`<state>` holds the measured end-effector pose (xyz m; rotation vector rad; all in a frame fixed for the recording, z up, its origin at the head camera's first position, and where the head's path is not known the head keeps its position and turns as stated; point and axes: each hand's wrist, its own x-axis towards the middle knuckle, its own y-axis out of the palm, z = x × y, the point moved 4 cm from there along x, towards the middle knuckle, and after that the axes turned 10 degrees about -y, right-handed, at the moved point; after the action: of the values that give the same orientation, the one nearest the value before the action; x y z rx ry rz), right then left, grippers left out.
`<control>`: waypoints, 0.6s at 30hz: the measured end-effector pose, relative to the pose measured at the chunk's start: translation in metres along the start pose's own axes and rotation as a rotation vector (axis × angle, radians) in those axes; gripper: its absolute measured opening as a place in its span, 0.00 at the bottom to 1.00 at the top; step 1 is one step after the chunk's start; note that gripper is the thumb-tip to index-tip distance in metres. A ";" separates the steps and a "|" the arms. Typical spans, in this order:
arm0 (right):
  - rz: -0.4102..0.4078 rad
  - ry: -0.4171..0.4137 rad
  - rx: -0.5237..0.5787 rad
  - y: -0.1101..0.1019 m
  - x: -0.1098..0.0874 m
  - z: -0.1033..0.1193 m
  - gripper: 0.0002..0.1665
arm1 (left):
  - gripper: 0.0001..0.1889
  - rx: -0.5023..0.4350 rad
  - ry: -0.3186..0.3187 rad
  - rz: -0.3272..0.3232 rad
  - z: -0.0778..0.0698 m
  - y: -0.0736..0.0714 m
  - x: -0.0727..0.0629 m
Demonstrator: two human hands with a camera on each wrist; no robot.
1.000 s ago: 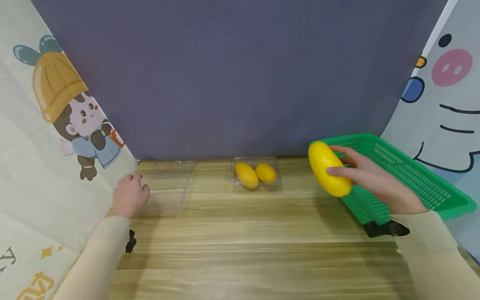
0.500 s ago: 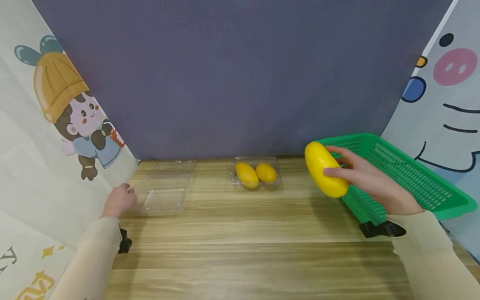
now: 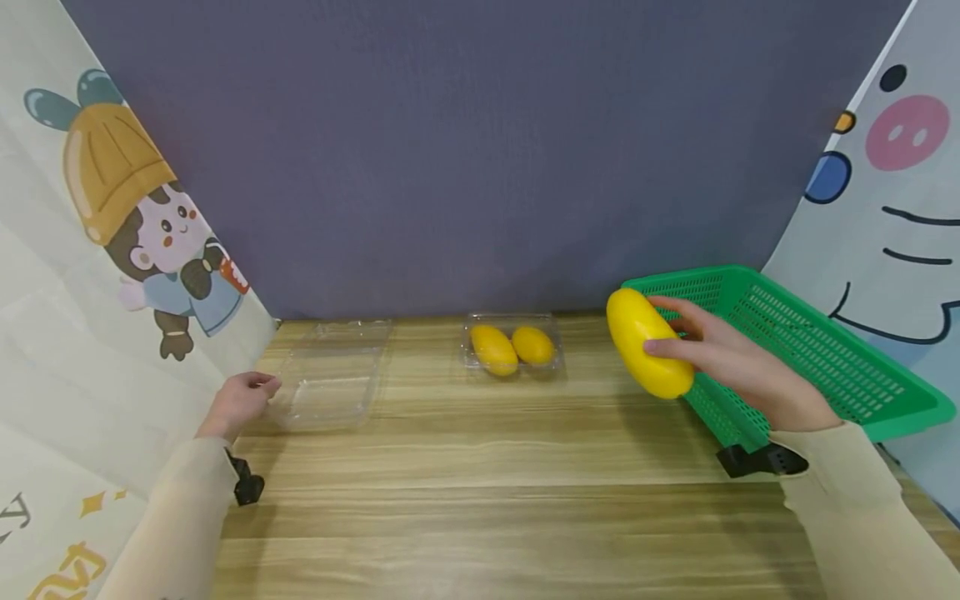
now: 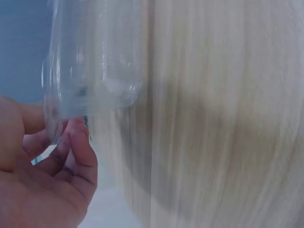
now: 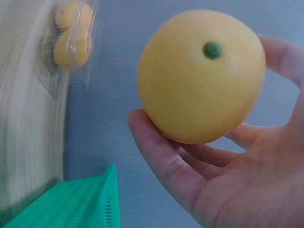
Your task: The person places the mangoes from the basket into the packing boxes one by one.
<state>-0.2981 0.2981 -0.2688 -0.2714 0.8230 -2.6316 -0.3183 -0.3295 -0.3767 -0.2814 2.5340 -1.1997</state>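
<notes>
My right hand (image 3: 727,358) grips a large yellow mango (image 3: 647,343) in the air at the near-left rim of a green basket (image 3: 817,350). In the right wrist view the mango (image 5: 199,78) shows a small green stem spot, with thumb and fingers around its sides. At the far left of the table lies a clear plastic box (image 3: 333,392). My left hand (image 3: 238,404) is at its left edge. The left wrist view shows that hand (image 4: 52,166) pinching the rim of the box (image 4: 95,85) between thumb and fingers.
Against the dark back panel stands a smaller clear box (image 3: 512,318) with two yellow mangoes (image 3: 493,350) in it. Printed cloths (image 3: 60,350) flank the wooden table (image 3: 480,500) on both sides. The green basket takes up the right end.
My left hand has drawn back to the left and its fingertips have come together on the box's rim. The right hand has shifted slightly left with the mango. Both boxes stay in place.
</notes>
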 end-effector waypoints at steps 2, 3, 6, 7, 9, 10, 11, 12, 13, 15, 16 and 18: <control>0.003 0.004 0.001 0.000 0.000 0.000 0.48 | 0.27 -0.024 -0.003 0.008 -0.001 0.001 0.000; 0.004 0.005 0.001 0.000 0.000 0.000 0.48 | 0.26 -0.042 -0.011 0.015 -0.001 0.001 0.000; 0.008 0.007 0.001 0.001 0.000 0.000 0.48 | 0.24 -0.097 -0.032 0.032 0.000 0.003 0.001; 0.008 0.006 0.001 0.001 0.000 0.000 0.48 | 0.24 -0.122 -0.046 0.043 0.001 0.004 0.001; 0.009 0.005 0.002 0.001 0.000 0.001 0.48 | 0.24 -0.166 -0.069 0.060 0.001 0.005 0.001; 0.009 0.004 0.002 0.001 0.000 0.001 0.48 | 0.24 -0.186 -0.079 0.068 0.000 0.005 0.000; 0.009 0.003 0.002 0.001 0.000 0.001 0.48 | 0.24 -0.204 -0.090 0.074 0.000 0.006 0.000; 0.009 0.001 0.000 0.002 0.000 0.001 0.47 | 0.24 -0.221 -0.099 0.083 0.000 0.007 -0.001; 0.009 -0.002 0.000 0.002 0.001 0.002 0.47 | 0.23 -0.239 -0.106 0.092 -0.001 0.008 -0.001; 0.010 -0.005 0.001 0.003 0.001 0.003 0.47 | 0.22 -0.258 -0.109 0.103 -0.002 0.010 -0.001; 0.010 -0.007 0.002 0.004 0.001 0.004 0.47 | 0.21 -0.265 -0.110 0.109 -0.003 0.011 -0.002; 0.013 -0.011 0.005 0.005 0.002 0.005 0.47 | 0.20 -0.277 -0.100 0.121 -0.004 0.014 -0.003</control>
<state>-0.2969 0.2911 -0.2675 -0.2779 0.8122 -2.6175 -0.3178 -0.3171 -0.3842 -0.2414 2.5852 -0.7710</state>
